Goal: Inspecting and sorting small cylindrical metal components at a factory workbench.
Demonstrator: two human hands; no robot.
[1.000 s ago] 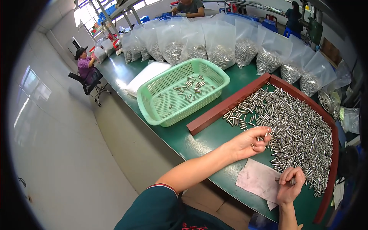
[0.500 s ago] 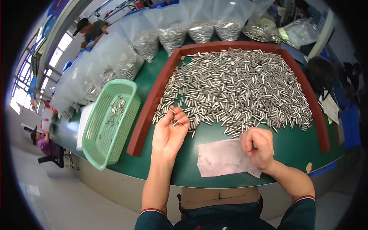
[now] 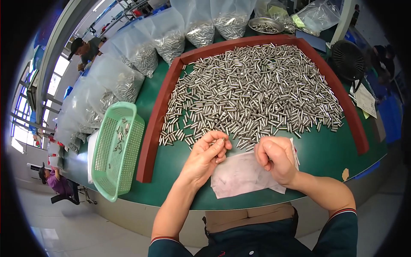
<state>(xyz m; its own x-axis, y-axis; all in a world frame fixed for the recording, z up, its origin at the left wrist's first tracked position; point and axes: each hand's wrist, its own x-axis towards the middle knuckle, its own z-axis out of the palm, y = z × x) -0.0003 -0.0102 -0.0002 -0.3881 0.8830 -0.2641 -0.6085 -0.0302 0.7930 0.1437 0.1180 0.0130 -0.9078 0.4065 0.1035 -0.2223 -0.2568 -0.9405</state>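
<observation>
At the far left edge of the green table [image 3: 171, 158], a pale green perforated basket [image 3: 116, 155] lies with a few small metal pins scattered inside; clear plastic bags [image 3: 128, 81] of similar pins stand behind it along the far side. Right of the basket, a reddish-brown wooden frame [image 3: 150, 141] borders a broad heap of short silver metal pins [image 3: 252, 90]. At the near edge of that heap, the left hand [image 3: 205, 158] has its thumb and fingertips pinched narrowly on one small pin [image 3: 222, 139]. Just right of it, a white cloth [image 3: 244, 175] lies flat on the table. The right hand [image 3: 276, 158] rests on the cloth's right part, fingers curled into a loose fist; whether it holds anything cannot be told. Farther right, a small black fan [image 3: 349, 53] stands beyond the frame.
</observation>
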